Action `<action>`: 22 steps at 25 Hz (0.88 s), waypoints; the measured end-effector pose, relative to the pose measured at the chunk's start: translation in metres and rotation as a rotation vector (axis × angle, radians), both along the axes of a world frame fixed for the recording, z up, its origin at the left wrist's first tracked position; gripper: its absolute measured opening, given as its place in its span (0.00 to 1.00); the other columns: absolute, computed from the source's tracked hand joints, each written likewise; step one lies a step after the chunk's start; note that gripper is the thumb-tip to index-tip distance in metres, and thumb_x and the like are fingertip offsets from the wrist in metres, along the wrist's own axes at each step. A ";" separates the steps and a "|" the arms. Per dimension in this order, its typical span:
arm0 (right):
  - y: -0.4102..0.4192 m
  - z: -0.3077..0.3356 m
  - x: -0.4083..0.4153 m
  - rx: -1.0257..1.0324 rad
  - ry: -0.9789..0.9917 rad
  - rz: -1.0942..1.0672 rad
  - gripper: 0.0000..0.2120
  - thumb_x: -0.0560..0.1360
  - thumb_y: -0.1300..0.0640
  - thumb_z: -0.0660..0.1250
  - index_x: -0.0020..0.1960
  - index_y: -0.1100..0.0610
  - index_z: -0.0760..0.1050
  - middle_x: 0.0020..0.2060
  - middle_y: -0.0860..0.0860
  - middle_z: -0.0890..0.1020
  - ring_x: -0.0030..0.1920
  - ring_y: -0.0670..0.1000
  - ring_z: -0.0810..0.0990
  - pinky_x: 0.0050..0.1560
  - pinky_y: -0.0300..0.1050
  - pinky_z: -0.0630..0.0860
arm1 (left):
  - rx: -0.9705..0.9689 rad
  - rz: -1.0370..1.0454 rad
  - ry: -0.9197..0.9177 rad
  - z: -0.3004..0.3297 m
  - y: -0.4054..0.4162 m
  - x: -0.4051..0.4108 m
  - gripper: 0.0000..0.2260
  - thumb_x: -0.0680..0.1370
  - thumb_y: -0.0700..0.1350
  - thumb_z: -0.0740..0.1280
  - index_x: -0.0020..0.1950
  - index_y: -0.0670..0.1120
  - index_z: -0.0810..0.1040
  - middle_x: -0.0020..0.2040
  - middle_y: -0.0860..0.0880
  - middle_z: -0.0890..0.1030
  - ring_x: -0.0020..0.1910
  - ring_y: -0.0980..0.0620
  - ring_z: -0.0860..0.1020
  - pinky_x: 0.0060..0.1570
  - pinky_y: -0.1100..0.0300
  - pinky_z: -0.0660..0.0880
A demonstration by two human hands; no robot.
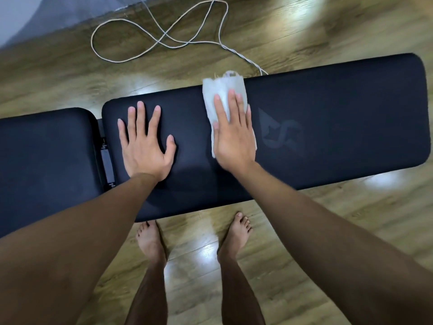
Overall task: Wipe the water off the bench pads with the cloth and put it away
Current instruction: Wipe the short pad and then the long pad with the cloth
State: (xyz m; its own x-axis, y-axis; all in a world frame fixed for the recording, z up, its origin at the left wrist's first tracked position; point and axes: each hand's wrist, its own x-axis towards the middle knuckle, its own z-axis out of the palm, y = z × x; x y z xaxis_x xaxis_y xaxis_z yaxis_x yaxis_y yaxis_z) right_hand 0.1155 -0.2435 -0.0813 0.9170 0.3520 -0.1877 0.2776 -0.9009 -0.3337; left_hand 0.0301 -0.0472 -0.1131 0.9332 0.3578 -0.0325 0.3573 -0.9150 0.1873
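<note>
Head view is showing the long black bench pad (328, 127) lying across the wooden floor (304, 31), with a shorter pad (44, 160) sitting just beside its left end. On the long pad, the left hand (145, 146) is resting flat with fingers spread wide, while the right hand (234, 134) is pressing flat, fingers together, on the white cloth (219, 95) near the pad's far edge.

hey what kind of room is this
Probably a home workout room: a padded black bench stands on wood flooring, a loose cord trails across it, and the person is barefoot.
</note>
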 end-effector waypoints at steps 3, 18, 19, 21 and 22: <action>-0.040 0.000 -0.066 -0.012 -0.016 -0.011 0.25 0.84 0.53 0.50 0.81 0.53 0.54 0.80 0.58 0.54 0.81 0.57 0.49 0.79 0.59 0.53 | -0.001 0.007 0.004 -0.001 0.000 0.000 0.31 0.80 0.58 0.55 0.82 0.55 0.54 0.84 0.47 0.51 0.83 0.45 0.48 0.80 0.42 0.45; -0.019 0.003 0.063 -0.022 0.033 0.055 0.26 0.84 0.53 0.48 0.81 0.52 0.50 0.81 0.56 0.49 0.81 0.57 0.46 0.80 0.57 0.47 | 0.021 0.005 -0.022 -0.001 -0.002 0.001 0.30 0.80 0.58 0.55 0.82 0.54 0.54 0.83 0.47 0.53 0.82 0.46 0.49 0.80 0.43 0.46; -0.018 0.002 0.066 -0.019 0.037 0.056 0.26 0.84 0.53 0.47 0.81 0.52 0.50 0.81 0.56 0.49 0.81 0.57 0.46 0.80 0.57 0.47 | 0.025 0.005 -0.021 -0.001 -0.001 0.002 0.30 0.80 0.58 0.55 0.82 0.54 0.54 0.83 0.46 0.53 0.82 0.46 0.49 0.80 0.43 0.46; -0.023 0.003 0.054 -0.016 0.033 0.038 0.26 0.84 0.53 0.48 0.81 0.52 0.50 0.81 0.56 0.49 0.81 0.56 0.46 0.80 0.57 0.46 | 0.027 -0.005 -0.013 -0.001 -0.001 0.001 0.30 0.80 0.58 0.54 0.82 0.54 0.54 0.83 0.46 0.53 0.82 0.45 0.49 0.80 0.42 0.46; -0.028 0.003 0.042 -0.014 0.024 0.028 0.26 0.84 0.53 0.48 0.81 0.52 0.50 0.81 0.56 0.49 0.81 0.57 0.46 0.80 0.57 0.47 | 0.036 -0.015 -0.012 0.000 -0.001 0.001 0.30 0.80 0.58 0.54 0.82 0.53 0.54 0.83 0.45 0.53 0.82 0.44 0.50 0.80 0.41 0.46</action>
